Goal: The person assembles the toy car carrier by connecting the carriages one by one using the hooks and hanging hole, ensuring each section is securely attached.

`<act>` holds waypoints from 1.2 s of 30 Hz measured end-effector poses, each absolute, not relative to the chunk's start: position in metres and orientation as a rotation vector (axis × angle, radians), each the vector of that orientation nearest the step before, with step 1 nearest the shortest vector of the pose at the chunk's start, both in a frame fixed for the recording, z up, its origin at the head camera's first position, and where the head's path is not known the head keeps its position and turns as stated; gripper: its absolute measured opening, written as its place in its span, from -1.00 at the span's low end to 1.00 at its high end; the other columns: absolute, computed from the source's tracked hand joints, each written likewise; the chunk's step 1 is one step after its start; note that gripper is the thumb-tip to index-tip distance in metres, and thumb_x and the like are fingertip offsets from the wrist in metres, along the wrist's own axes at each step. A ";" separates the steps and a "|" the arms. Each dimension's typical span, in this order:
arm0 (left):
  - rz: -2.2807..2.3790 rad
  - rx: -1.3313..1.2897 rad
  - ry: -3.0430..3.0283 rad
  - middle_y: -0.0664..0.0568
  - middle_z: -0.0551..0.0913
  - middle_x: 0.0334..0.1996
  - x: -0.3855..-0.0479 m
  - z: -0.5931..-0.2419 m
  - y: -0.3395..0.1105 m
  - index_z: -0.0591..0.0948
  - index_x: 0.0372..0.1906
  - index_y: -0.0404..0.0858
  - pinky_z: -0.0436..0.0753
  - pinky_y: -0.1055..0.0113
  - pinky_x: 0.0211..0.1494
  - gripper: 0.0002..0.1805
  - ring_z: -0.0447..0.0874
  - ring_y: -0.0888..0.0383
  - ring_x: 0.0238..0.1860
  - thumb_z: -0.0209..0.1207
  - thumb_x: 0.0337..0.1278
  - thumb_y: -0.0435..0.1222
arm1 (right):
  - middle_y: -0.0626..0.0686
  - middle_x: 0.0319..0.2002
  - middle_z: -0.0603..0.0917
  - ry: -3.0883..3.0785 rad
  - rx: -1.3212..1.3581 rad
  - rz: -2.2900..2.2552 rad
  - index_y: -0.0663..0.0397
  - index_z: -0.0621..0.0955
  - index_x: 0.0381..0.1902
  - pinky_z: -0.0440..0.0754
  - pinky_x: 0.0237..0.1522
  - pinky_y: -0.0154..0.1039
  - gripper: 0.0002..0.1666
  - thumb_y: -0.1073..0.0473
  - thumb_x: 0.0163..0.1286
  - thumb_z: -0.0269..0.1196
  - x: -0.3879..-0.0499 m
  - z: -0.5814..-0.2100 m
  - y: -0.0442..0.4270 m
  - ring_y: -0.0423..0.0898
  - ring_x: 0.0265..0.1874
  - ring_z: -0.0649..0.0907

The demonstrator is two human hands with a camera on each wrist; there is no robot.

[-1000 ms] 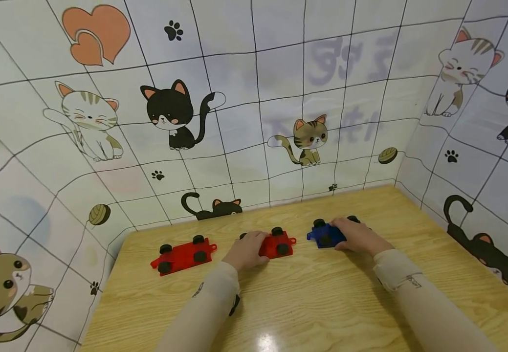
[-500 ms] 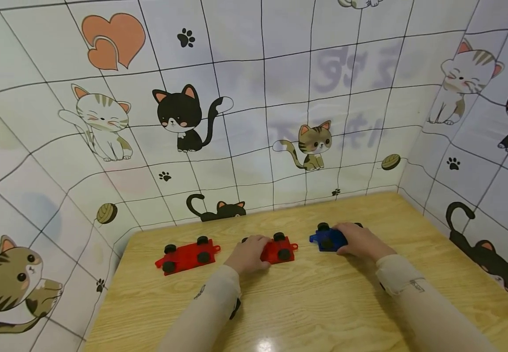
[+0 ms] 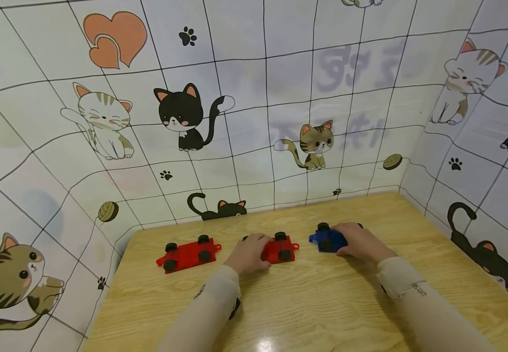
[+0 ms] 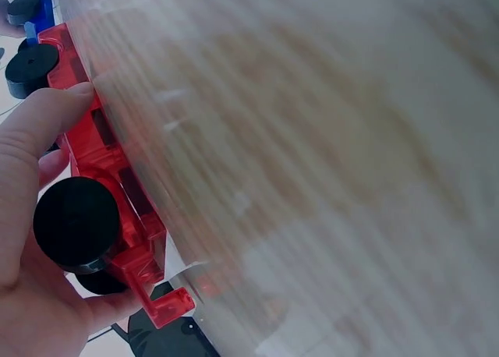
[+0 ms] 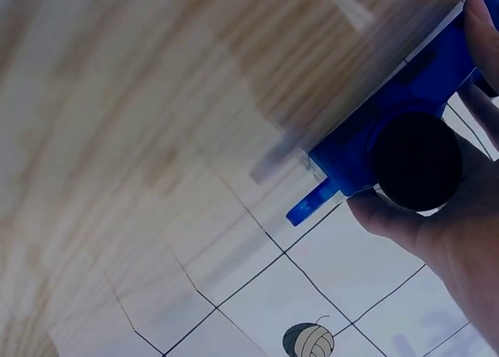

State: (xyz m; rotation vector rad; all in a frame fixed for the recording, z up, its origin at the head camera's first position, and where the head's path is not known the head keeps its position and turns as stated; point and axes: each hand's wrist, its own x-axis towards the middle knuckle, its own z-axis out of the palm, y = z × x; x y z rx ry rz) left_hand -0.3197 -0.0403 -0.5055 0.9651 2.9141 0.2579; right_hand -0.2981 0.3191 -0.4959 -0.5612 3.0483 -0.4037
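Observation:
Three toy vehicle bases with black wheels lie wheels-up in a row on the wooden table. My left hand grips the middle red toy car base across its left half, thumb along the near side, as the left wrist view shows on its red frame. To the right, my right hand holds the blue toy car base by its right part, which the hand mostly hides. A small gap separates the red base's loop from the blue base's hook. At the left, untouched, is another red toy car base.
The light wood tabletop reaches back to a white wall covering printed with cats and grid lines. Walls also rise on the left and right sides. The row sits near the table's back edge.
The head view has shifted slightly, so the scene sits a little lower and further right. Both hands keep hold of their car bases, with no clear movement on the table.

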 end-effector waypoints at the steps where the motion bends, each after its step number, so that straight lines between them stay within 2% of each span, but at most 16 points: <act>1: 0.253 0.968 2.916 0.09 0.46 0.37 -0.320 -0.505 -0.040 0.46 0.43 0.03 0.50 -0.19 0.26 -0.27 0.39 0.02 0.39 0.38 0.16 0.03 | 0.34 0.30 0.51 3.052 -0.562 -0.407 0.26 0.49 0.36 0.41 0.22 0.36 -0.12 0.04 0.15 0.56 -0.298 -0.496 0.319 0.37 0.32 0.43; 14: 0.231 0.974 2.928 0.06 0.45 0.38 -0.316 -0.500 -0.041 0.45 0.44 0.01 0.48 -0.22 0.28 -0.26 0.36 0.03 0.41 0.38 0.17 0.06 | 0.33 0.29 0.51 3.047 -0.637 -0.480 0.28 0.47 0.37 0.40 0.26 0.32 -0.08 0.04 0.13 0.57 -0.295 -0.495 0.313 0.37 0.31 0.42; 36: 0.241 0.976 2.938 0.05 0.46 0.37 -0.312 -0.497 -0.041 0.46 0.43 -0.01 0.50 -0.16 0.26 -0.27 0.37 0.04 0.40 0.39 0.16 0.02 | 0.27 0.29 0.53 3.080 -0.690 -0.410 0.19 0.51 0.36 0.44 0.25 0.28 -0.09 0.02 0.09 0.59 -0.288 -0.485 0.291 0.30 0.31 0.46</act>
